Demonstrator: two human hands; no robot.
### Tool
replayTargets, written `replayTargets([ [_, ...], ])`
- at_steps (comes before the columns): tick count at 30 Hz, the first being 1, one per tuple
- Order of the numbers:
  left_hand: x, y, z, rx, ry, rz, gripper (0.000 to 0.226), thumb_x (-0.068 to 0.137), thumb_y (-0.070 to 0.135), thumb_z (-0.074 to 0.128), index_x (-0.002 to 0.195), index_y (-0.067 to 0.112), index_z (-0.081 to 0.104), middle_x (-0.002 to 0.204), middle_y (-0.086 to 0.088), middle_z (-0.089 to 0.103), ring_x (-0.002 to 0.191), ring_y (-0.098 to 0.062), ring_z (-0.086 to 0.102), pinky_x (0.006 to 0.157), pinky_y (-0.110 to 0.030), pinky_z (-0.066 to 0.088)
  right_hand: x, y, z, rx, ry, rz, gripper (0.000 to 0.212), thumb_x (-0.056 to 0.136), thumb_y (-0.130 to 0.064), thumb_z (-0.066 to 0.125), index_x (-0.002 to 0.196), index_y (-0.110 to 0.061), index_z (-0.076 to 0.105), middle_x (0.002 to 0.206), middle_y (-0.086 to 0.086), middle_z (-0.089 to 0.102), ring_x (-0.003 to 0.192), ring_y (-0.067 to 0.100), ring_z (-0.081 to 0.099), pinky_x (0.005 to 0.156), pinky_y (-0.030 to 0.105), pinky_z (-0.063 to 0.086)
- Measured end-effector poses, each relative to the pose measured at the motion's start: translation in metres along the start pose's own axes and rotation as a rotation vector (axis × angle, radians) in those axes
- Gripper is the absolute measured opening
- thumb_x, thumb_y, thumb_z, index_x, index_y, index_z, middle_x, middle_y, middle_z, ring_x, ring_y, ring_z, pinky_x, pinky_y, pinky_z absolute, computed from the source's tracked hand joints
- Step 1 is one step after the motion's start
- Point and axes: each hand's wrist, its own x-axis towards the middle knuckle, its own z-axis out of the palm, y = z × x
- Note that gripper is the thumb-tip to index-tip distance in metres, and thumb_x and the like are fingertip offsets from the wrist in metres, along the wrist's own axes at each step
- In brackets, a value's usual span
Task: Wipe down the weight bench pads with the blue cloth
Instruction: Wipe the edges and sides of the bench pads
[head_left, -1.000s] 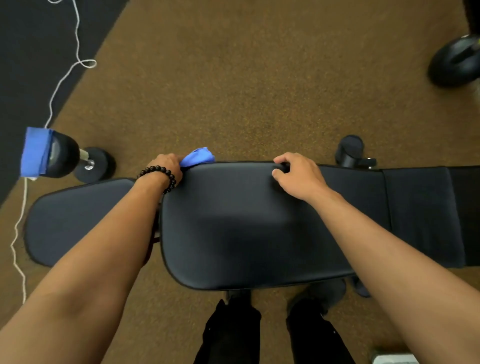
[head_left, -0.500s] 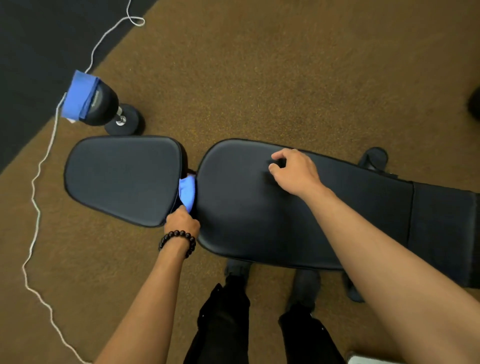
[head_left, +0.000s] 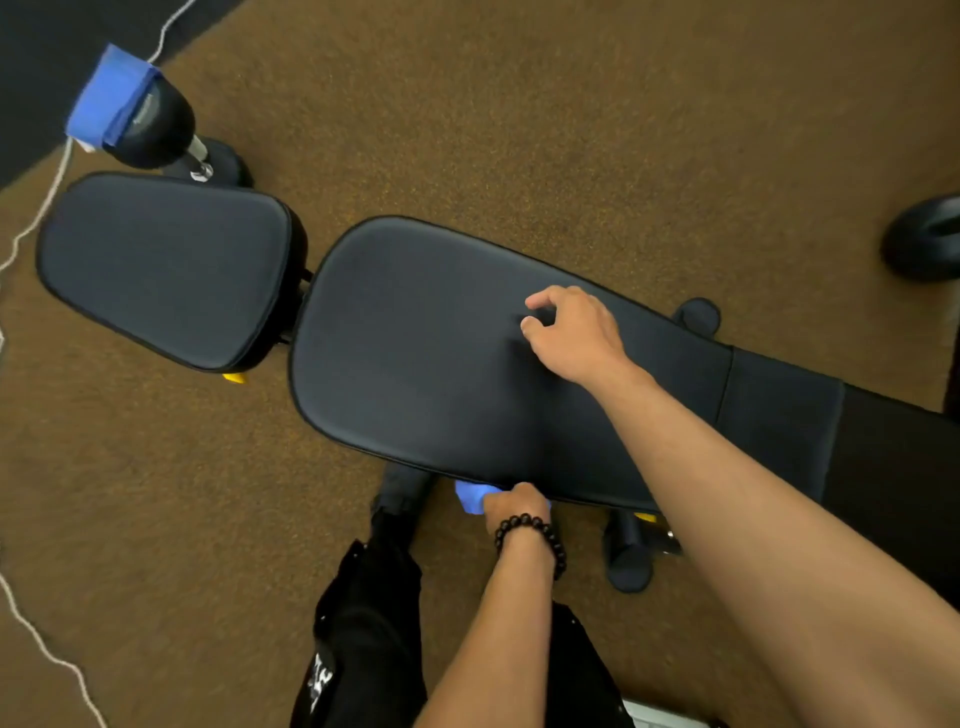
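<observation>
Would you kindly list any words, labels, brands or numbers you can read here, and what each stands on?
No text here can be quoted.
White print on the black trousers: too blurred to read.
On the seat pad, back pad and blue cloth: no text visible.

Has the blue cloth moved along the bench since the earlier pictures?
Yes. The blue cloth, held by the left hand, went from the far edge of the long pad, through the gap beside the short pad, to its near edge.
</observation>
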Motion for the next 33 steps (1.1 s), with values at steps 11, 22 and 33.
replayTargets([
  [11, -0.055, -0.063, 0.074, 0.279, -0.345, -0.185, 0.042, 0.106, 0.011, 0.041, 0.145, -0.003, 0.045, 0.147, -0.018, 0.055, 0.127, -0.027, 0.061, 0.102, -0.032, 0.054, -0.027, 0.072, -0.005, 0.02, 0.011, 0.021, 0.031, 0.095, -0.036, 0.061, 0.125, -0.03, 0.067, 0.132, -0.005, 0.059, 0.128, 0.019, 0.052, 0.101, 0.033, 0.041],
  [22, 0.0, 0.077, -0.108, -0.158, -0.454, -0.107, 0.041, 0.083, -0.003, 0.058, 0.124, -0.006, 0.066, 0.123, -0.027, 0.069, 0.115, -0.04, 0.068, 0.101, -0.051, 0.055, -0.047, -0.012, 0.025, 0.12, -0.398, 0.022, 0.049, 0.091, -0.061, 0.057, 0.098, -0.016, 0.073, 0.093, 0.0, 0.075, 0.09, 0.023, 0.071, 0.079, 0.035, 0.059],
  [33, 0.191, 0.258, -0.263, -0.177, -0.091, 0.146, 0.022, 0.095, -0.009, 0.046, 0.106, -0.003, 0.064, 0.141, -0.025, 0.057, 0.12, -0.035, 0.062, 0.078, -0.034, 0.062, -0.041, -0.202, 0.143, 0.279, -0.615, -0.023, 0.044, 0.089, -0.06, 0.059, 0.097, -0.02, 0.074, 0.1, 0.005, 0.076, 0.091, 0.026, 0.075, 0.086, 0.047, 0.061],
])
